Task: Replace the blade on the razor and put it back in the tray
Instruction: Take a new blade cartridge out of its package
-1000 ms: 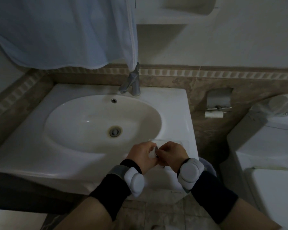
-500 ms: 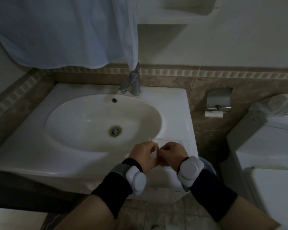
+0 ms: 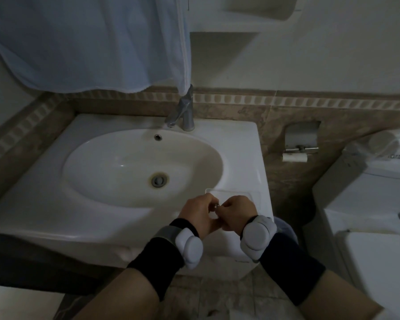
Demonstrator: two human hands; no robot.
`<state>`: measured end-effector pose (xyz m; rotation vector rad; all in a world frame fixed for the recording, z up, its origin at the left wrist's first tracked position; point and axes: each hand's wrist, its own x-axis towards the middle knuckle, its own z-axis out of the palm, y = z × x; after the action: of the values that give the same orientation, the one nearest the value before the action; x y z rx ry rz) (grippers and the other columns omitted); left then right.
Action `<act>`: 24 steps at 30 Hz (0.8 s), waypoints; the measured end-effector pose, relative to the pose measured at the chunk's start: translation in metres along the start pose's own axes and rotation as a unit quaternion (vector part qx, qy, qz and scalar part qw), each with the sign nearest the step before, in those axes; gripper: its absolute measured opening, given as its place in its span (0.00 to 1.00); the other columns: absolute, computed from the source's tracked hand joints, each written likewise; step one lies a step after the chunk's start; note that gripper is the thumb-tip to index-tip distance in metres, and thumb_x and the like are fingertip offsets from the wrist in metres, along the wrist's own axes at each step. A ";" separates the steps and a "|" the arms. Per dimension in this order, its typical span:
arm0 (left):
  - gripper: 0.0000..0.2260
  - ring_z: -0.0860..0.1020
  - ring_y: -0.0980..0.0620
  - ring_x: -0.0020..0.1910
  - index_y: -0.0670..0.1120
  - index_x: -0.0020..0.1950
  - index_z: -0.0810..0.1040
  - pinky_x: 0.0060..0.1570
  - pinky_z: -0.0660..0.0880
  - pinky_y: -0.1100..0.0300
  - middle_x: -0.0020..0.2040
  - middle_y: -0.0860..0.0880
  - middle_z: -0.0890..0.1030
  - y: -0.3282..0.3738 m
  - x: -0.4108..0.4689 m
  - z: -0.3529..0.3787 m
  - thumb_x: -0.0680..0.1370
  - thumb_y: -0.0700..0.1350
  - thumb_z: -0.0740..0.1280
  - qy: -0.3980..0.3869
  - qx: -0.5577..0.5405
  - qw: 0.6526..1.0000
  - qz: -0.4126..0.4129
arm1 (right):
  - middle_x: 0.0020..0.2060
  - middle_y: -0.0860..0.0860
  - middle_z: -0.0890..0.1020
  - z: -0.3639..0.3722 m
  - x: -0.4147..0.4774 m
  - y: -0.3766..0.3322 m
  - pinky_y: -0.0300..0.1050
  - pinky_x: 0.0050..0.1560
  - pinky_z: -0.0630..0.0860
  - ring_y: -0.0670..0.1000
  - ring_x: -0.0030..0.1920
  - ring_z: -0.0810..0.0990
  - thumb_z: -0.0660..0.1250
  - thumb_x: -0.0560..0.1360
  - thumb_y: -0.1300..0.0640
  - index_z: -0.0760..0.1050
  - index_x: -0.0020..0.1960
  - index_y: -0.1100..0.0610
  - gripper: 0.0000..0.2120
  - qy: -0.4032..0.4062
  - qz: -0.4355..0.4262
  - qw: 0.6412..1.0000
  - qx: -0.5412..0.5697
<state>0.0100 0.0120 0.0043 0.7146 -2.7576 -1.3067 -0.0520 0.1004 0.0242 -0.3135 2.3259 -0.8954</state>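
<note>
My left hand [image 3: 200, 214] and my right hand [image 3: 237, 212] are pressed together over the front right corner of the sink top. Between the fingertips shows a small metal part of the razor [image 3: 216, 206]; both hands are closed on it and hide the rest. Whether a blade is in it cannot be seen. A clear plastic tray [image 3: 252, 195] lies on the sink top just behind and to the right of my hands, mostly covered by them.
The white sink [image 3: 56, 181] has its basin and drain [image 3: 158, 180] to the left, with a metal faucet [image 3: 183, 114] at the back. A blue towel [image 3: 90, 42] hangs above. A toilet [image 3: 367, 215] stands at right, below a paper holder [image 3: 298, 146].
Both hands have stayed over the tray and drifted very slightly forward; the fingers keep working on the small metal part.
</note>
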 end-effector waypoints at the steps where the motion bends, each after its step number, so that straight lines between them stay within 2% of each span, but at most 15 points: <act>1: 0.19 0.78 0.48 0.56 0.43 0.55 0.75 0.56 0.74 0.57 0.55 0.45 0.80 0.000 -0.001 0.000 0.66 0.44 0.74 0.001 0.002 1.000 0.001 | 0.39 0.63 0.85 0.000 0.000 0.000 0.53 0.52 0.80 0.60 0.44 0.84 0.64 0.72 0.55 0.76 0.34 0.60 0.11 -0.001 0.002 1.000 -0.006; 6: 0.20 0.77 0.47 0.56 0.43 0.57 0.74 0.58 0.74 0.54 0.56 0.44 0.80 0.000 -0.004 0.002 0.67 0.43 0.73 0.001 0.009 1.000 0.011 | 0.35 0.60 0.82 0.001 0.000 0.002 0.52 0.52 0.80 0.60 0.44 0.83 0.63 0.73 0.56 0.78 0.36 0.63 0.13 -0.005 0.006 1.000 -0.013; 7: 0.21 0.77 0.47 0.56 0.44 0.58 0.74 0.59 0.74 0.54 0.56 0.44 0.80 -0.001 -0.005 0.003 0.67 0.43 0.73 -0.001 0.004 1.000 0.012 | 0.33 0.58 0.81 0.002 0.001 0.002 0.51 0.52 0.80 0.59 0.43 0.83 0.63 0.73 0.56 0.77 0.33 0.61 0.13 -0.006 0.006 1.000 -0.011; 8: 0.22 0.77 0.48 0.56 0.44 0.59 0.73 0.59 0.74 0.54 0.56 0.44 0.80 -0.002 -0.005 0.003 0.67 0.43 0.73 -0.002 -0.001 1.000 0.013 | 0.30 0.56 0.79 0.002 0.001 0.003 0.49 0.49 0.80 0.57 0.39 0.81 0.62 0.73 0.56 0.74 0.29 0.59 0.15 -0.005 0.009 1.000 -0.010; 10: 0.21 0.77 0.48 0.56 0.45 0.59 0.74 0.59 0.74 0.54 0.55 0.45 0.80 -0.002 -0.005 0.004 0.67 0.44 0.73 -0.006 0.005 1.000 0.017 | 0.21 0.51 0.74 0.003 0.002 0.006 0.44 0.37 0.75 0.53 0.29 0.76 0.62 0.73 0.58 0.68 0.24 0.56 0.19 0.000 0.016 1.000 -0.008; 12: 0.20 0.77 0.48 0.54 0.44 0.57 0.75 0.58 0.74 0.55 0.54 0.45 0.80 -0.003 -0.005 0.006 0.67 0.45 0.73 -0.003 0.002 1.000 0.018 | 0.14 0.48 0.72 0.002 0.003 0.010 0.43 0.33 0.72 0.52 0.27 0.73 0.62 0.72 0.60 0.67 0.22 0.56 0.19 -0.007 0.027 1.000 0.009; 13: 0.19 0.77 0.48 0.53 0.44 0.56 0.75 0.56 0.74 0.56 0.53 0.45 0.80 -0.004 -0.005 0.007 0.67 0.44 0.74 0.002 -0.006 1.000 0.014 | 0.15 0.49 0.73 0.000 0.003 0.012 0.45 0.37 0.75 0.53 0.28 0.75 0.63 0.72 0.61 0.67 0.23 0.58 0.19 -0.017 0.034 0.999 0.030; 16: 0.21 0.75 0.52 0.48 0.43 0.57 0.75 0.46 0.70 0.69 0.48 0.47 0.78 -0.005 -0.008 0.007 0.66 0.42 0.75 0.019 -0.055 0.998 -0.004 | 0.30 0.57 0.77 -0.004 0.002 0.016 0.50 0.48 0.79 0.55 0.34 0.78 0.63 0.73 0.66 0.70 0.30 0.61 0.13 -0.061 0.067 0.982 0.168; 18: 0.24 0.74 0.53 0.47 0.44 0.59 0.74 0.46 0.67 0.72 0.48 0.50 0.75 -0.009 -0.010 0.004 0.66 0.41 0.75 0.031 -0.083 0.996 -0.011 | 0.34 0.60 0.77 -0.006 -0.002 0.018 0.49 0.42 0.81 0.56 0.34 0.79 0.62 0.74 0.68 0.71 0.34 0.64 0.10 -0.073 0.099 0.946 0.299; 20: 0.24 0.74 0.53 0.47 0.44 0.59 0.74 0.48 0.70 0.66 0.48 0.49 0.75 -0.018 -0.012 -0.002 0.65 0.41 0.76 0.048 -0.101 0.993 -0.022 | 0.33 0.60 0.78 -0.007 -0.003 0.021 0.46 0.34 0.80 0.56 0.31 0.79 0.60 0.76 0.67 0.71 0.36 0.65 0.10 -0.073 0.114 0.909 0.394; 24: 0.23 0.75 0.47 0.47 0.39 0.59 0.73 0.43 0.76 0.62 0.51 0.40 0.77 -0.054 -0.012 -0.026 0.65 0.35 0.74 0.075 -0.145 0.981 -0.107 | 0.34 0.60 0.79 -0.010 0.001 0.027 0.46 0.33 0.80 0.54 0.30 0.80 0.58 0.77 0.66 0.72 0.37 0.66 0.10 -0.069 0.116 0.883 0.450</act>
<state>0.0473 -0.0317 -0.0166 1.0551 -2.3577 -1.5750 -0.0588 0.1256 0.0118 0.2839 1.5424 -1.6265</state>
